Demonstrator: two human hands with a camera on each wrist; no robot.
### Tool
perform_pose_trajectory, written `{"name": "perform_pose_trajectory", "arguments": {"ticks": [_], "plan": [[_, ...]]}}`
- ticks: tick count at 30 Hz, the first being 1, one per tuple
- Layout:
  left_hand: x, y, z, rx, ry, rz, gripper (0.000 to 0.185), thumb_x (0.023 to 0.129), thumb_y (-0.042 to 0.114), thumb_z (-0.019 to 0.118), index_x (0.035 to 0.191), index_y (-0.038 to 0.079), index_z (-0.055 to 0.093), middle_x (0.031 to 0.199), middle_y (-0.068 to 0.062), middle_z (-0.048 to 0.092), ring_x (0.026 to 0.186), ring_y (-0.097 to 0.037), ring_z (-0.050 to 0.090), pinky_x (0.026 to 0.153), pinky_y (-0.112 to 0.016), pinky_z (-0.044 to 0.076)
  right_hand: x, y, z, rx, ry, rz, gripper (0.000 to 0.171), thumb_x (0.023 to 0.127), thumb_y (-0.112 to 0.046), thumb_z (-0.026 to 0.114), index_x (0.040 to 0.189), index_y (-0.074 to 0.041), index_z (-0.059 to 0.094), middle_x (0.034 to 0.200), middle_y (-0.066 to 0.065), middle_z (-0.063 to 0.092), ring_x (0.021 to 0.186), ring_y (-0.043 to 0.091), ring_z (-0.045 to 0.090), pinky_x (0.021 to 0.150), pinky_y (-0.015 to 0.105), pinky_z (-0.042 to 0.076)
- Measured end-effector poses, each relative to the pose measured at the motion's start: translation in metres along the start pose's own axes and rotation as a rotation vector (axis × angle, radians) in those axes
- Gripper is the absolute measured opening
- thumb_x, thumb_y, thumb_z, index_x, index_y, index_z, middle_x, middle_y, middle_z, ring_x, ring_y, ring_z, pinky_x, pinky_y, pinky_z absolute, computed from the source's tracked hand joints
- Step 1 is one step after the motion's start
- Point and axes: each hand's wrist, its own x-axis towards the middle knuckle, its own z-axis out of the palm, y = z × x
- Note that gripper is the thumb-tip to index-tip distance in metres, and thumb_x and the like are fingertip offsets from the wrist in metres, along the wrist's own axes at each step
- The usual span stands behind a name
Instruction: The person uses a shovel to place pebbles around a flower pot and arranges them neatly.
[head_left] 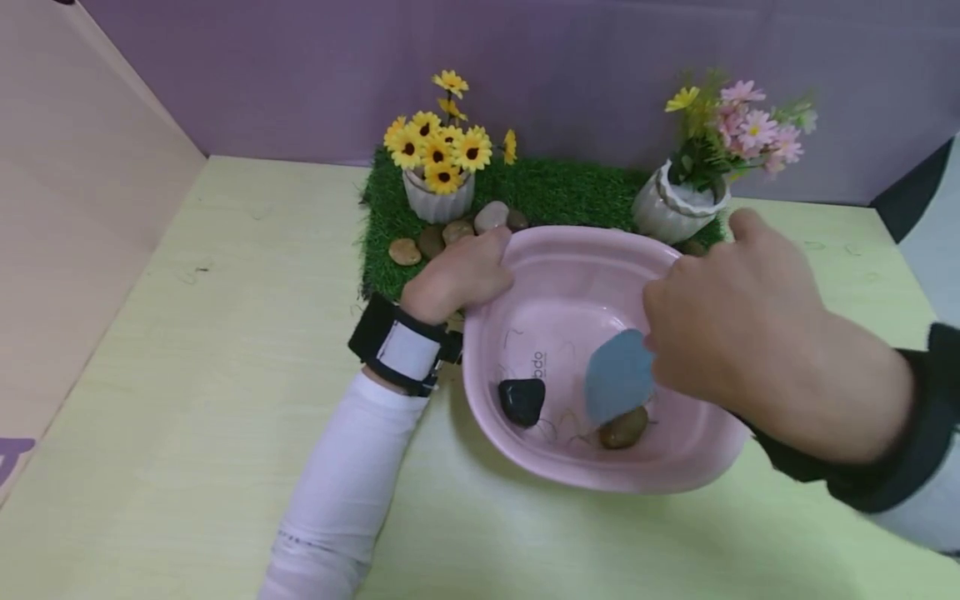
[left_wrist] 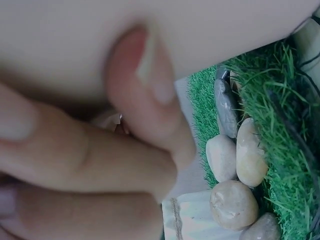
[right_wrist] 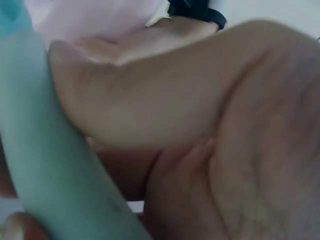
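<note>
Pink basin (head_left: 570, 275) on the desk (head_left: 225, 400), tilted, far rim against the grass mat (head_left: 555, 192). Left hand (head_left: 457, 275) gripping the basin's left rim, fingers curled over it. Right hand (head_left: 735, 325) over the basin, pinching a blue-green scoop (head_left: 618, 375) whose blade points down at a brown stone (head_left: 624, 427); a black stone (head_left: 522, 400) just to the left inside. On the mat: a row of pebbles (head_left: 457, 233), a white pot of yellow flowers (head_left: 438, 162), another pot of pink flowers (head_left: 678, 204).

pink basin (head_left: 570, 275), blue-grey scoop (head_left: 617, 375), black stone (head_left: 522, 400), brown stone (head_left: 623, 428), green turf (head_left: 555, 192)
</note>
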Motion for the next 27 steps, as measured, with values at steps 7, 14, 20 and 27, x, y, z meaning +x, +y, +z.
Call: {"name": "perform_pose_trajectory", "arguments": {"ticks": [7, 14, 20, 27], "plan": [[0.0, 0.002, 0.0, 0.001, -0.014, -0.016, 0.055, 0.102, 0.012, 0.036, 0.155, 0.01, 0.025, 0.133, -0.012, 0.055, 0.084, -0.021, 0.067, 0.065, -0.029, 0.055, -0.004, 0.003, -0.008, 0.105, -0.265, 0.03, 0.032, 0.079, -0.041, 0.064, 0.057, -0.022, 0.051, 0.06, -0.003, 0.05, 0.052, 0.02, 0.045, 0.073, 0.042, 0.03], [0.0, 0.002, 0.0, -0.007, -0.018, -0.026, 0.051, 0.102, 0.011, 0.036, 0.153, 0.01, 0.029, 0.126, -0.012, 0.058, 0.083, -0.021, 0.068, 0.062, -0.028, 0.055, 0.004, 0.012, 0.005, 0.102, -0.393, -0.002, 0.02, 0.077, -0.034, 0.066, 0.065, -0.022, 0.055, 0.065, -0.005, 0.053, 0.057, 0.02, 0.048, 0.08, 0.047, 0.033], [0.0, 0.002, 0.001, 0.007, -0.022, -0.029, 0.056, 0.102, 0.011, 0.038, 0.156, 0.011, 0.023, 0.134, -0.012, 0.055, 0.086, -0.02, 0.067, 0.063, -0.028, 0.055, 0.01, 0.01, 0.009, 0.085, -0.394, -0.058, 0.03, 0.086, -0.046, 0.063, 0.074, -0.02, 0.06, 0.069, -0.004, 0.057, 0.065, 0.019, 0.053, 0.086, 0.053, 0.036], [0.001, 0.001, 0.0, 0.009, -0.018, -0.016, 0.052, 0.101, 0.011, 0.041, 0.152, 0.009, 0.03, 0.124, -0.013, 0.059, 0.08, -0.021, 0.068, 0.06, -0.028, 0.055, 0.01, 0.016, 0.008, 0.15, -0.376, -0.012, 0.029, 0.089, -0.046, 0.066, 0.074, -0.021, 0.061, 0.069, -0.004, 0.056, 0.062, 0.02, 0.052, 0.075, 0.048, 0.039]]}}
